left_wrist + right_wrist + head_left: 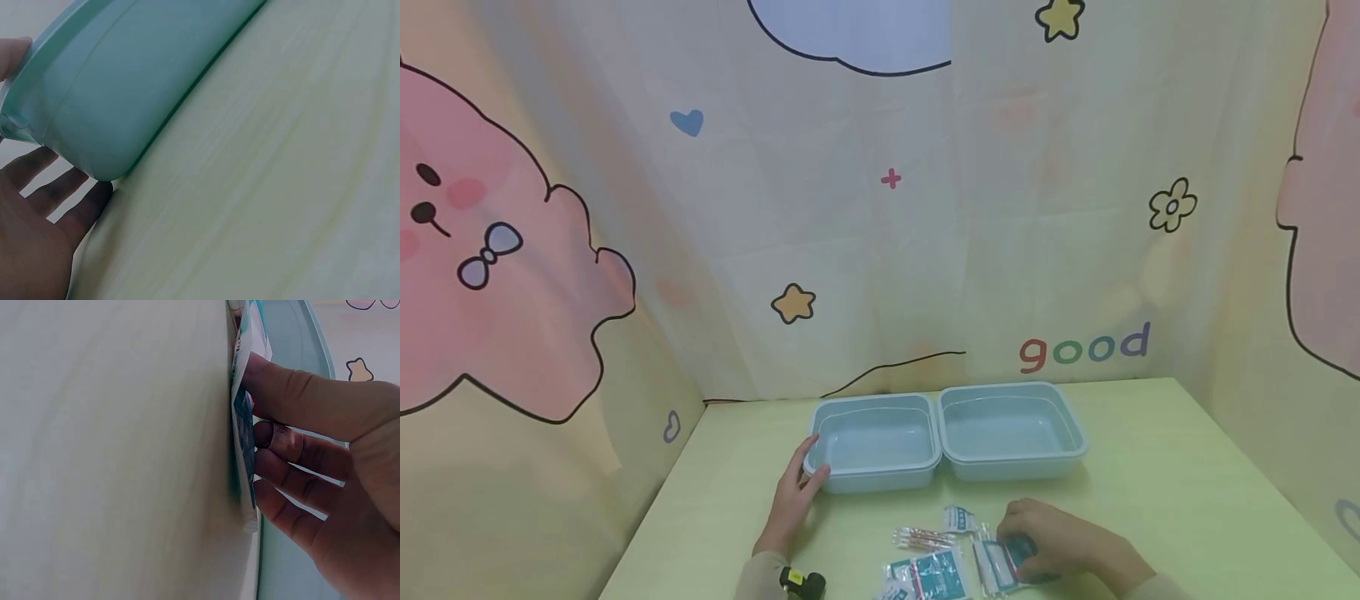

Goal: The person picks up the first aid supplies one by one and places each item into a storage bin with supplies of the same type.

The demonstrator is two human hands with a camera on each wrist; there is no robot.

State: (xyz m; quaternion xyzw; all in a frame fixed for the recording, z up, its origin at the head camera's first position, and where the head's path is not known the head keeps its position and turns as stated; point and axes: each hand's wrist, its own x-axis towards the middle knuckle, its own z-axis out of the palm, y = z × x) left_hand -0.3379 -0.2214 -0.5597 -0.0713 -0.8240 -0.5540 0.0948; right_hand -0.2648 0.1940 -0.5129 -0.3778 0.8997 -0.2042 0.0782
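Two half-closed grips serve us: the left grip [792, 507] holds the left tray's rim [874, 482], the right grip [1054, 535] pinches the teal packet [1019, 547] low over the bench [700, 517], best lifted without dragging the neighbouring packets [940, 575].

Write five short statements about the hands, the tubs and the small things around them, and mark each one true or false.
1. The left tub stands beside the right tub. True.
2. The left hand touches the right tub. False: the left hand is on the left tub.
3. The right hand touches a packet. True.
4. The swabs lie inside the left tub. False: the swabs lie on the table.
5. The word "good" shows on the backdrop. True.
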